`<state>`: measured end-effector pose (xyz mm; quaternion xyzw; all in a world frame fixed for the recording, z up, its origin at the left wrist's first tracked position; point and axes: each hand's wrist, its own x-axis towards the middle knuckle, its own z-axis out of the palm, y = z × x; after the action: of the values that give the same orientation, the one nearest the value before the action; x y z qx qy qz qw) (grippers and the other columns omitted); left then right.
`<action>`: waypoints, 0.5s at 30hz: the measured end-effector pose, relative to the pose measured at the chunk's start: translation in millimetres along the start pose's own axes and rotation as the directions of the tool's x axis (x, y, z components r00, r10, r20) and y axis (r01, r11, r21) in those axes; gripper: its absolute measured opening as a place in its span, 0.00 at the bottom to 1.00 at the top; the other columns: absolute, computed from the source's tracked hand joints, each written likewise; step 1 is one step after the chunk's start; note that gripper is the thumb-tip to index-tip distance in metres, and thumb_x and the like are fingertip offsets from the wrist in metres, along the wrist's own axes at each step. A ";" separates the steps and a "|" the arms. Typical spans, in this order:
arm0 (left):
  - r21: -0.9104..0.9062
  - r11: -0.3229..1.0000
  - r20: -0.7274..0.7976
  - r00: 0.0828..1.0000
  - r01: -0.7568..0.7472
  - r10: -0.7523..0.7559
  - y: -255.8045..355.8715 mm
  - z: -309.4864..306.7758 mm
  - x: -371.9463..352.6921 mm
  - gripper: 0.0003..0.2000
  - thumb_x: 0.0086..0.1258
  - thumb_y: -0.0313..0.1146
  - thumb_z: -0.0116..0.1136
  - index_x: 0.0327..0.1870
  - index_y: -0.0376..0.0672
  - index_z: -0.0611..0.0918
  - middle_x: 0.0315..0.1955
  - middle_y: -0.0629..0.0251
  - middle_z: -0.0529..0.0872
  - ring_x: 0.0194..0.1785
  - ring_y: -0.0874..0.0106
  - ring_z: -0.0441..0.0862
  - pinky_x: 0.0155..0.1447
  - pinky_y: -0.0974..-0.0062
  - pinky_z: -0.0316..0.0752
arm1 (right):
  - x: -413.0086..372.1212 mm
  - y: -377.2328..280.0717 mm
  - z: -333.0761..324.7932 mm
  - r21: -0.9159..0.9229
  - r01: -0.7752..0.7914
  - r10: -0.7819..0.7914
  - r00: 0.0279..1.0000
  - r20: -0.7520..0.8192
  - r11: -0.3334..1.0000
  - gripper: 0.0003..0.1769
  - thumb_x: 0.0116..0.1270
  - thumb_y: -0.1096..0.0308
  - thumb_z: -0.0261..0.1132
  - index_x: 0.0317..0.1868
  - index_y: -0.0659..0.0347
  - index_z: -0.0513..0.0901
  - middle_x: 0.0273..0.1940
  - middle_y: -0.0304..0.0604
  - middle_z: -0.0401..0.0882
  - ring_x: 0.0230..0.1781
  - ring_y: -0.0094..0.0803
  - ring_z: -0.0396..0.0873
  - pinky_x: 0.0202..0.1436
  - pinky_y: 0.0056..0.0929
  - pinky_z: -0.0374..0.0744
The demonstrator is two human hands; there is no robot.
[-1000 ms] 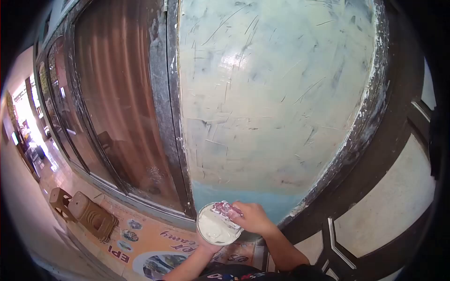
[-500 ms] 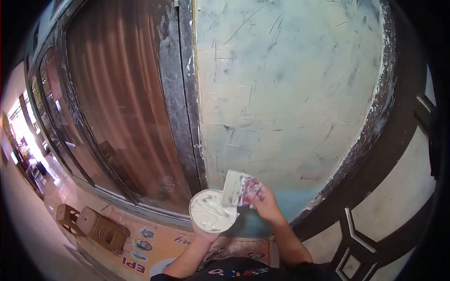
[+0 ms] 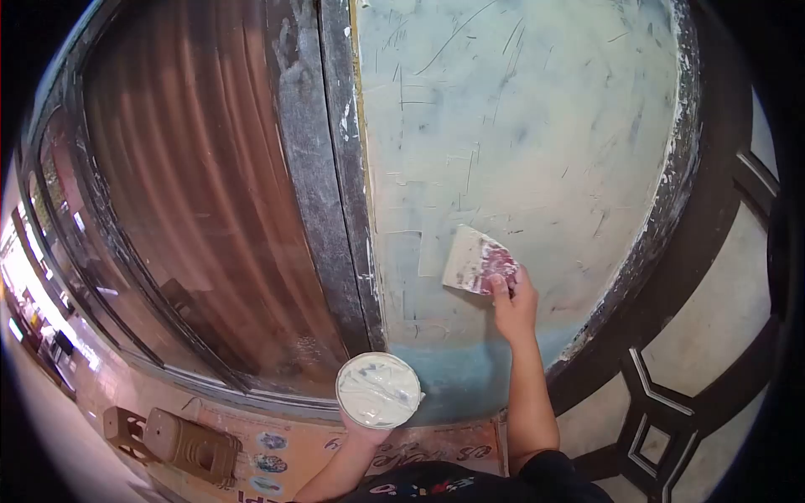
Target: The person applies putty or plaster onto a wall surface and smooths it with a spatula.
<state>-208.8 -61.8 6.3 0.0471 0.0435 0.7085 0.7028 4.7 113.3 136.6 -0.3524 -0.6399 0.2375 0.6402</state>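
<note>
Hands, two: right hand (image 3: 517,308) grasping scraper (image 3: 476,264), blade towards 10 o'clock, at wall panel (image 3: 537,168), contact uncertain; left hand (image 3: 366,430) supporting tub (image 3: 339,394) of pale paste (image 3: 381,398), 7 o'clock from scraper; apparent step, blade work, calling for steady pressure; stools (image 3: 191,444), between 8 and 9 o'clock from tub.

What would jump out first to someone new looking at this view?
Probably the big pale, scratch-marked wall panel filling the upper middle and right. Against its lower part, the right hand holds a putty knife with a smeared reddish grip; below and to the left, the left hand supports a round tub of white paste.
</note>
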 end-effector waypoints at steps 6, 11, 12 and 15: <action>0.111 0.993 0.052 0.998 0.037 -0.043 5.8 0.1 2.1 0.37 0.71 0.67 0.41 0.74 0.53 0.67 0.75 0.57 0.65 0.76 0.47 0.61 0.74 0.24 0.47 | 10.8 -4.9 30.8 -0.192 0.022 -0.012 0.998 0.055 0.981 0.12 0.72 0.64 0.64 0.45 0.66 0.76 0.37 0.56 0.85 0.35 0.45 0.84 0.42 0.35 0.79; -0.088 0.992 0.070 0.994 0.092 -0.086 13.3 -7.3 -4.1 0.36 0.71 0.66 0.41 0.74 0.52 0.68 0.74 0.56 0.65 0.75 0.45 0.61 0.74 0.24 0.47 | -5.8 44.0 -31.0 0.129 -0.045 0.066 0.984 -0.165 0.991 0.12 0.74 0.67 0.61 0.52 0.66 0.77 0.43 0.40 0.85 0.42 0.26 0.82 0.46 0.27 0.79; -0.110 0.989 0.058 0.994 0.098 -0.092 13.0 -9.4 -4.2 0.36 0.71 0.66 0.40 0.74 0.52 0.68 0.74 0.56 0.66 0.75 0.45 0.62 0.74 0.24 0.46 | -12.8 41.0 -34.1 0.125 -0.041 0.062 0.984 -0.165 0.991 0.12 0.74 0.67 0.61 0.52 0.66 0.77 0.43 0.40 0.85 0.42 0.26 0.82 0.46 0.27 0.79; -0.096 0.991 0.050 0.994 0.098 -0.094 2.6 -10.4 2.9 0.36 0.71 0.66 0.40 0.73 0.52 0.69 0.73 0.56 0.67 0.75 0.44 0.63 0.74 0.24 0.46 | -20.3 35.4 -30.9 0.076 -0.151 0.155 0.986 -0.054 0.986 0.12 0.75 0.66 0.61 0.52 0.65 0.78 0.44 0.39 0.84 0.41 0.26 0.81 0.47 0.27 0.79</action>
<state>-212.7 -58.9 -3.6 0.0263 -0.0052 0.6739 0.7383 39.0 116.0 98.8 -0.3844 -0.5825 0.2980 0.6512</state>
